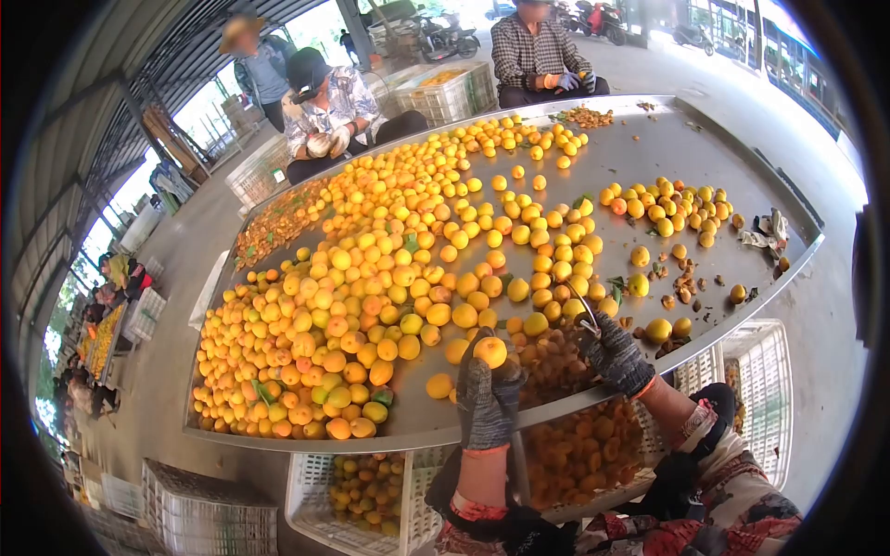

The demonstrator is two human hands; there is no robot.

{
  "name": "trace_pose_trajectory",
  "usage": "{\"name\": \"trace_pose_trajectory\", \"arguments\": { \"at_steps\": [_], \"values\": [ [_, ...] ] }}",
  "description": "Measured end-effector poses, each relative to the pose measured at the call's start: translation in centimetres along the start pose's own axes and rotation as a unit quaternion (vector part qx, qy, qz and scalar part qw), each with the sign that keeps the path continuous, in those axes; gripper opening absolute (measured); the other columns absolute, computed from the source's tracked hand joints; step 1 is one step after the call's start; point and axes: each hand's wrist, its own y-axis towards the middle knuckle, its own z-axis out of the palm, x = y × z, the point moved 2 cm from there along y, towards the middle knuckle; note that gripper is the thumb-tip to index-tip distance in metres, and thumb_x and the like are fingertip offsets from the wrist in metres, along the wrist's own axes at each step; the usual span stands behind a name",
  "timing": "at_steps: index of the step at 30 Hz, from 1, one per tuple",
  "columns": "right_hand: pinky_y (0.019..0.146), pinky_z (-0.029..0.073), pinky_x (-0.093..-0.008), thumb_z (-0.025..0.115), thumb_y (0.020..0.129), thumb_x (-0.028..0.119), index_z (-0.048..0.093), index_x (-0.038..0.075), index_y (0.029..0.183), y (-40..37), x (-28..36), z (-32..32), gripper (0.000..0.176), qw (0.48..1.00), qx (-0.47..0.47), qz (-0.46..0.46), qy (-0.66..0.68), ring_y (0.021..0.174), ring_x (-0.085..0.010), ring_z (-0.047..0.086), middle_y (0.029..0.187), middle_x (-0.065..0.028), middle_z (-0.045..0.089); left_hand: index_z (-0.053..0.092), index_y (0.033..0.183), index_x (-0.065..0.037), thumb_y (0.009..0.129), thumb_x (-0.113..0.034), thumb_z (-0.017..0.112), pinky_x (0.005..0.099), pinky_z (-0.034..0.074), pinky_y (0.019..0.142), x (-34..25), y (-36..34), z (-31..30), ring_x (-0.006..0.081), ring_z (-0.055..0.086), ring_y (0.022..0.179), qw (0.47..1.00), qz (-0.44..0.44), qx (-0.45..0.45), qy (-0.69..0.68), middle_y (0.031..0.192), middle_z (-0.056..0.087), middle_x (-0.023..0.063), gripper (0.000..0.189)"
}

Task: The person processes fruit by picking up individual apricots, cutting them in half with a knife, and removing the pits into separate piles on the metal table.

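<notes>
The metal surface (737, 157) slopes across the view, its near edge running just in front of the wearer. A broad pile of apricots (338, 338) covers its left half and reaches toward the far edge; the bare strip by the right edge gives calmer ground. Below the near edge, a white plastic crate (298, 491) sits left of the wearer's arms. Between the hands, browner fruit (556, 361) shows near the middle of the near edge; whether it lies on the surface or below it, I cannot tell.

The gloved right hand (616, 356) is by the near edge, right of its middle, fingers closed around a slim metal tool (591, 321) that points up and away. A firm, short grip would probably give the best control, with the tip angled clear of the other hand.

The gloved left hand (489, 394) stands at the near edge, its fingers gripping a single apricot (489, 351) at the fingertips. Ripe fruit likely bruises easily, so light, even pressure should serve, with the fingers well behind any line the tool might take. The two hands are apart; bringing fruit to tool slowly seems safer than reaching. Small brown scraps (686, 283) lie toward the right edge, best left separate from whole fruit.
</notes>
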Motion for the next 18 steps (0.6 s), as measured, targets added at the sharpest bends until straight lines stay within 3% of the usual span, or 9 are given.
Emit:
{"name": "trace_pose_trajectory", "arguments": {
  "at_steps": [1,2,3,5,7,9,12,14,18],
  "values": [
    [0.087,0.042,-0.0293,0.058,0.083,0.007,0.041,0.000,0.123,0.1,0.6,0.3,0.044,1.000,0.001,0.001,0.000,0.101,-0.0172,0.052,0.111,-0.0096,0.054,0.043,0.122,-0.004,0.084,-0.033,0.059,0.0297,0.049,0.070,-0.1,0.0,0.1,0.0158,0.053,0.090,1.000,-0.005,-0.009,0.000,0.106,0.052,0.0063,0.051],
    [0.088,0.041,-0.0299,0.056,0.083,0.006,0.040,0.000,0.124,-0.2,2.9,2.5,0.044,0.959,0.039,-0.073,-0.270,0.102,-0.0186,0.052,0.112,-0.0114,0.054,0.044,0.121,-0.004,0.084,-0.033,0.059,0.0293,0.049,0.069,-0.1,-0.1,0.1,0.0154,0.053,0.089,1.000,-0.011,-0.020,0.001,0.105,0.053,0.0061,0.049],
    [0.089,0.041,-0.0305,0.055,0.084,0.005,0.038,0.001,0.126,-1.1,4.8,4.7,0.045,0.841,0.072,-0.142,-0.517,0.104,-0.0199,0.052,0.112,-0.0132,0.054,0.044,0.121,-0.004,0.084,-0.033,0.059,0.0293,0.049,0.069,0.0,-0.1,0.1,0.0154,0.053,0.089,1.000,-0.014,-0.020,0.003,0.105,0.053,0.0061,0.049],
    [0.086,0.043,-0.0318,0.053,0.085,0.003,0.036,-0.001,0.126,-2.4,5.3,6.6,0.044,0.840,0.092,-0.116,-0.521,0.103,-0.0223,0.054,0.113,-0.0154,0.053,0.047,0.118,-0.004,0.084,-0.038,0.055,0.0302,0.045,0.074,0.5,-0.3,-0.1,0.0156,0.051,0.087,0.998,-0.055,-0.040,0.006,0.102,0.052,0.0044,0.049],
    [0.081,0.046,-0.0326,0.053,0.085,0.005,0.036,-0.002,0.125,-3.2,3.8,7.4,0.044,0.827,0.129,-0.343,-0.426,0.099,-0.0249,0.057,0.111,-0.0156,0.054,0.047,0.119,-0.004,0.085,-0.039,0.054,0.0293,0.045,0.074,0.8,-0.1,-0.6,0.0160,0.051,0.090,0.998,-0.041,-0.023,0.039,0.103,0.052,0.0046,0.049],
    [0.077,0.048,-0.0336,0.056,0.083,0.005,0.042,-0.002,0.120,-3.5,3.5,8.0,0.040,0.829,0.163,-0.255,-0.471,0.093,-0.0273,0.060,0.105,-0.0168,0.058,0.046,0.119,-0.004,0.086,-0.040,0.052,0.0285,0.045,0.075,1.3,0.1,-1.8,0.0163,0.051,0.092,0.997,-0.027,-0.005,0.075,0.105,0.053,0.0048,0.049],
    [0.067,0.049,-0.0345,0.060,0.079,0.004,0.052,-0.002,0.110,-3.4,2.9,9.1,0.033,0.830,0.106,-0.209,-0.507,0.081,-0.0328,0.060,0.091,-0.0198,0.059,0.046,0.119,-0.003,0.086,-0.042,0.051,0.0261,0.045,0.074,1.1,0.1,-1.4,0.0154,0.052,0.091,0.932,0.036,0.007,0.361,0.105,0.053,0.0048,0.051],
    [0.066,0.049,-0.0347,0.059,0.079,0.005,0.051,-0.002,0.111,-3.4,2.8,9.4,0.033,0.830,0.104,-0.185,-0.516,0.079,-0.0329,0.060,0.090,-0.0195,0.060,0.046,0.119,-0.004,0.086,-0.043,0.051,0.0248,0.046,0.073,1.2,-0.1,0.5,0.0146,0.052,0.089,0.998,-0.046,-0.034,-0.020,0.103,0.054,0.0049,0.052],
    [0.063,0.048,-0.0351,0.058,0.081,0.007,0.049,-0.002,0.114,-3.2,2.7,9.7,0.035,0.836,0.099,-0.186,-0.507,0.074,-0.0318,0.061,0.084,-0.0179,0.061,0.045,0.120,-0.003,0.086,-0.033,0.055,0.0334,0.042,0.088,0.9,-0.2,0.1,0.0198,0.050,0.103,0.995,-0.086,0.006,-0.059,0.116,0.050,0.0062,0.046]
  ]
}}
